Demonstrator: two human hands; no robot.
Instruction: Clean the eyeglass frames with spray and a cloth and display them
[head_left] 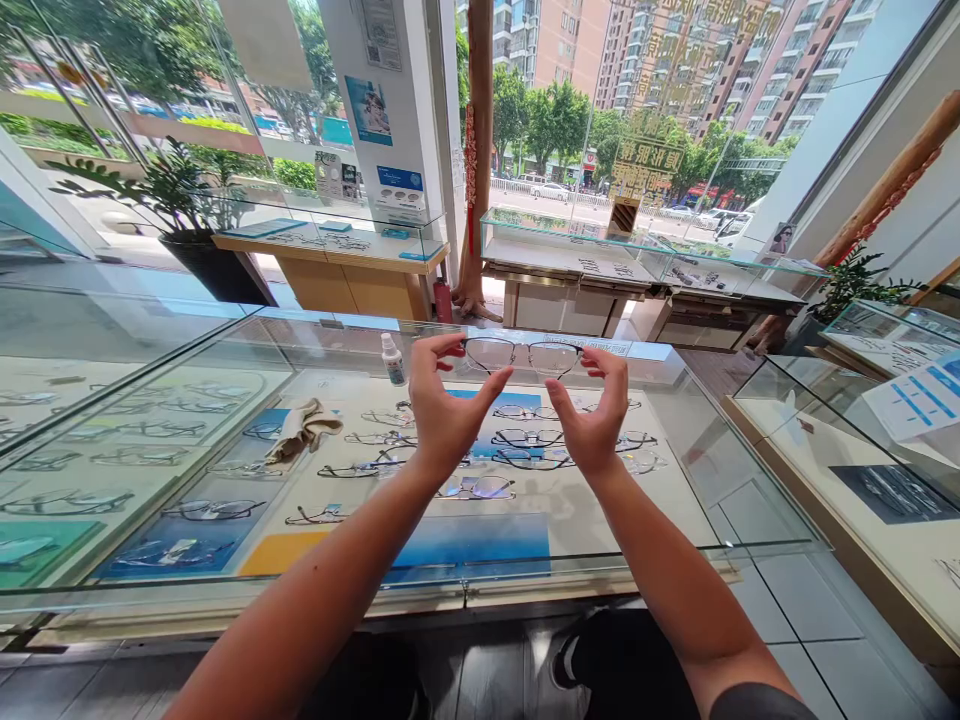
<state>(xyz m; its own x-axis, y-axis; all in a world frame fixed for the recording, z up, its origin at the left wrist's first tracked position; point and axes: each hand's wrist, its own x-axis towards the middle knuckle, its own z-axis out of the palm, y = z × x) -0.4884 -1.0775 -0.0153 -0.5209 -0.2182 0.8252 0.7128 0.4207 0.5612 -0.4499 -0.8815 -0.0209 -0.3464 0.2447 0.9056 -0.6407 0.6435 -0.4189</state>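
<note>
A pair of eyeglasses with a dark upper rim is held up above the glass display case. My left hand grips its left end with the fingers curled and the thumb pointing inward. At the other end, my right hand holds the frame the same way, thumb below the lens. Behind the left hand, a small white spray bottle stands upright on the glass top. A crumpled beige cloth lies on the glass farther left.
Several eyeglasses rest in rows inside the case, under the glass. Another glass case stands to the right, with more display counters along the windows. A potted plant is at the far left.
</note>
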